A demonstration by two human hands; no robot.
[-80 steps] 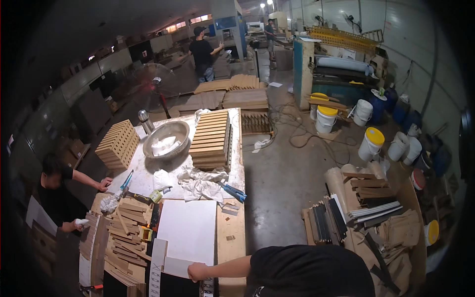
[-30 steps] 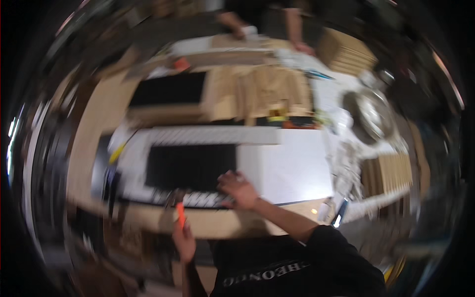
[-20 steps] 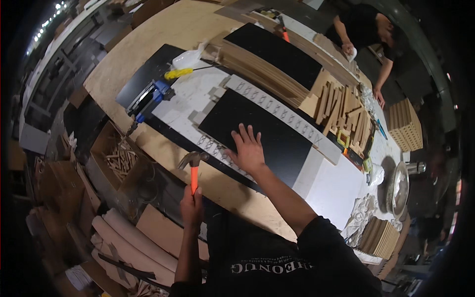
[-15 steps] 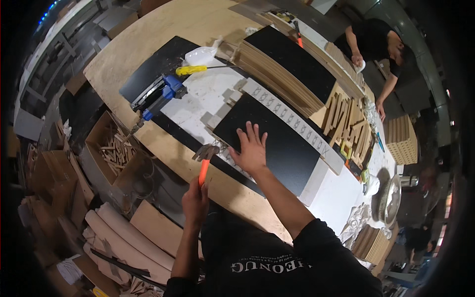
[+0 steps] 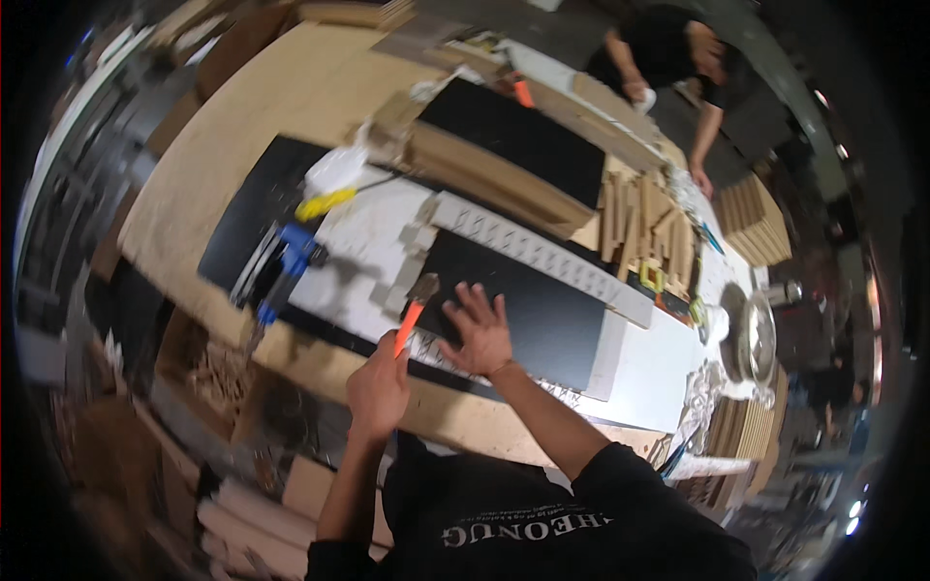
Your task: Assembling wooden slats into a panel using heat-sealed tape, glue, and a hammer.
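Observation:
My left hand (image 5: 378,389) is closed round the orange handle of a hammer (image 5: 413,320). Its metal head is at the left end of a black panel (image 5: 557,324); whether it touches is hard to tell. My right hand (image 5: 481,334) lies with fingers spread on the panel's left part, holding nothing. A pale strip with a row of cross-like marks (image 5: 533,254) runs along the panel's far edge. A similar strip, partly hidden by my right hand and forearm, follows the near edge. Small pale blocks (image 5: 418,238) stick out at the left end.
Left of the panel lie a blue nail gun (image 5: 283,269) and a yellow-handled screwdriver (image 5: 326,203). Behind stands a black-topped board stack (image 5: 513,131). Wooden sticks (image 5: 639,218) and a clear bowl (image 5: 758,339) are at right. A co-worker (image 5: 668,58) leans in at far right.
The whole view has shifted. The hammer has come nearer the panel's left end. My right hand stays spread on the panel, slightly nearer its front edge.

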